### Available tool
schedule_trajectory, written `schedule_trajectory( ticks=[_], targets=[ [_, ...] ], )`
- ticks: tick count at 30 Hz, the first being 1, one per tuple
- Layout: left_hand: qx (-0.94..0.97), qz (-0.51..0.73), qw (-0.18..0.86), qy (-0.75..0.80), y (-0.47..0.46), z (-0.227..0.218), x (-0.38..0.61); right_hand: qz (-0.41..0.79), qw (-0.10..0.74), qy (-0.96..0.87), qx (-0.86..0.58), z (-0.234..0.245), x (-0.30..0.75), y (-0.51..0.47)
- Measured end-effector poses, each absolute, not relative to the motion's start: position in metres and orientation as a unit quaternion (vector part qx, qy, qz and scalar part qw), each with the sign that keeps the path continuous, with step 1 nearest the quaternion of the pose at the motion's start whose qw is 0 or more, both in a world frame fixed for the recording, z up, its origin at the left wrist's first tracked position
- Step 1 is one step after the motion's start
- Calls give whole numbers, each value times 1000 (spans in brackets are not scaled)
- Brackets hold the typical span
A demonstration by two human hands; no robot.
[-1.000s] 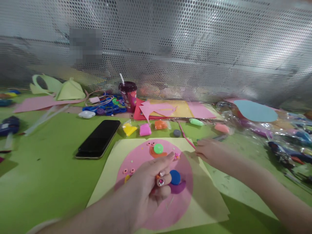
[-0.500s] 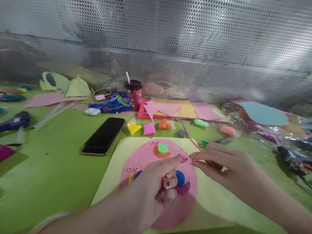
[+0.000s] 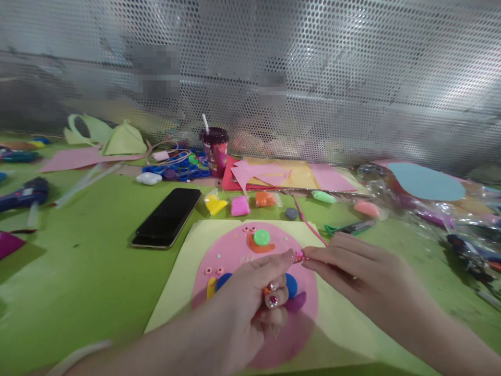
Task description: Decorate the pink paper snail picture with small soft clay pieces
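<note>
A pink paper circle (image 3: 235, 250) lies on a pale yellow sheet (image 3: 183, 271). On it sit clay snails: an orange one with a green shell (image 3: 260, 240), a yellow one with a blue shell (image 3: 217, 280), and a purple one with a blue shell (image 3: 293, 292). My left hand (image 3: 250, 297) is curled above the circle, its forefinger and thumb pinching a tiny pink piece (image 3: 299, 256). Some orange clay shows inside its folded fingers. My right hand (image 3: 352, 274) reaches in from the right, its fingertips pinched on the same pink piece.
A black phone (image 3: 167, 216) lies left of the sheet. Behind it sit clay packets in yellow (image 3: 213, 204), pink (image 3: 239, 206) and orange (image 3: 264, 198), a dark cup with a straw (image 3: 214, 151), paper sheets, blue scissors (image 3: 176, 172) and plastic bags (image 3: 450, 209) at right. A perforated metal screen backs the green table.
My right hand has moved left from the table's right side to meet my left fingertips at the pink piece. The left hand stayed curled over the circle.
</note>
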State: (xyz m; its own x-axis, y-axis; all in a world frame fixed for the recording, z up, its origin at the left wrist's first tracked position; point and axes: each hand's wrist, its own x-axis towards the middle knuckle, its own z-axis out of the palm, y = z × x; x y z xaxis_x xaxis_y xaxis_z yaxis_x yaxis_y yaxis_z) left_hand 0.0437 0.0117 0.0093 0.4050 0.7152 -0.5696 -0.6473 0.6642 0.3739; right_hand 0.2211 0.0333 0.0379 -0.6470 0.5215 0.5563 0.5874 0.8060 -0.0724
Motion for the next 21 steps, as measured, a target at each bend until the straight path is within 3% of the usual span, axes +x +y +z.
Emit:
schedule_trajectory(
  ticks=[11,21],
  targets=[
    [69,407,833,368,11,8,45,-80,287,-901,-314,33,222,32],
    [84,394,845,351,8,5,41,89,291,-889,-343,43,219,37]
  ],
)
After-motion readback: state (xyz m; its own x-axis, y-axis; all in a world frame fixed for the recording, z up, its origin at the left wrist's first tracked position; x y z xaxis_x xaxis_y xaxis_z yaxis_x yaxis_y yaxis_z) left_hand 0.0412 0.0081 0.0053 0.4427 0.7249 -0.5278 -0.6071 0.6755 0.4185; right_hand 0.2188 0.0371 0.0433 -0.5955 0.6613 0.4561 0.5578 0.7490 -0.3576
